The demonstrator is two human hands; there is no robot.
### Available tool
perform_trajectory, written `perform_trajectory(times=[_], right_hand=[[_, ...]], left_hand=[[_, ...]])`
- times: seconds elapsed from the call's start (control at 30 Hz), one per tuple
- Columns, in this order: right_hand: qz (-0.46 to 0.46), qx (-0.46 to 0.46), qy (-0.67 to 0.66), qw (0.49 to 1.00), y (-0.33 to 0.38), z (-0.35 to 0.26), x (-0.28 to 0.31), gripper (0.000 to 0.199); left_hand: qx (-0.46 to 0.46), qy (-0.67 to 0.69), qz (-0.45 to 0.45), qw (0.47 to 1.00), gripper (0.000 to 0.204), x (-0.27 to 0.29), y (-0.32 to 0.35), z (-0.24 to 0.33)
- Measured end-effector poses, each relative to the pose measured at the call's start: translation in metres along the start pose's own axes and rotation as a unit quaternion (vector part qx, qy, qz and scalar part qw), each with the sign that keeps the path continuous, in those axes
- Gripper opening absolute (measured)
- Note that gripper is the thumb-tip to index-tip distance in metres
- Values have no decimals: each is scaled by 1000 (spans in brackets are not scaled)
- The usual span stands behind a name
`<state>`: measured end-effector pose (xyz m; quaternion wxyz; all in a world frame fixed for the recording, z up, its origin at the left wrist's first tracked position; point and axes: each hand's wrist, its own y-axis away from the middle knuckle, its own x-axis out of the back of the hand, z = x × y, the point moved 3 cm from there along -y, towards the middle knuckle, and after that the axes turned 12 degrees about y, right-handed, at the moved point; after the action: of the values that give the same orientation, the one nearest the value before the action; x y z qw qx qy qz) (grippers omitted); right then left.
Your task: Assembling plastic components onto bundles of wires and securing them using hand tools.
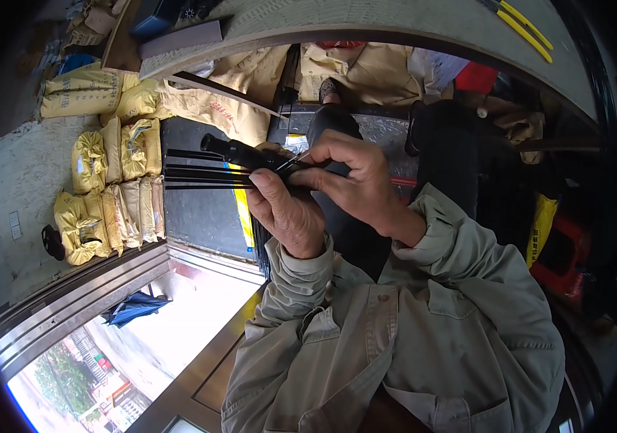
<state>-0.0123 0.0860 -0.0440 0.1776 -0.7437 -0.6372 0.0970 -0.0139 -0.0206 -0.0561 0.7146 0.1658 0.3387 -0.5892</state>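
Note:
My left hand [287, 216] is closed around what looks like a folded umbrella frame [203, 180], with several thin black rods sticking out to the left. A thick black ridged tube [232, 150], part of the same bundle, lies above the rods. My right hand [355, 180] is pinched at the bundle's right end, where its thumb and fingers meet beside a thin, shiny metal piece [291, 162]. Whether the right fingers grip that metal or a rod is hard to make out. Both hands are together over my lap.
A worktop [395, 22] curves across the far side, with yellow-handled pliers [525, 29] at its right. Stacked yellow packages [92, 162] stand against the left wall. A blue umbrella [135, 308] is outside the doorway. A red plastic stool [567, 252] is at right.

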Motion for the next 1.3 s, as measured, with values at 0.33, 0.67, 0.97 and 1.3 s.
perform_trajectory(times=[0.33, 0.67, 0.97, 1.3], right_hand=[[-104, -127, -131, 978, -6, 7, 2, 14], [14, 36, 115, 993, 15, -22, 3, 18], [-101, -178, -279, 938, 14, 2, -5, 35], [-211, -214, -317, 900, 3, 19, -2, 38]], left_hand=[[-58, -73, -69, 993, 49, -1, -5, 4], [-79, -204, -108, 970, 56, -21, -3, 14], [-87, -134, -153, 975, 55, -30, 2, 14], [-103, -84, -225, 965, 46, -28, -2, 10]])
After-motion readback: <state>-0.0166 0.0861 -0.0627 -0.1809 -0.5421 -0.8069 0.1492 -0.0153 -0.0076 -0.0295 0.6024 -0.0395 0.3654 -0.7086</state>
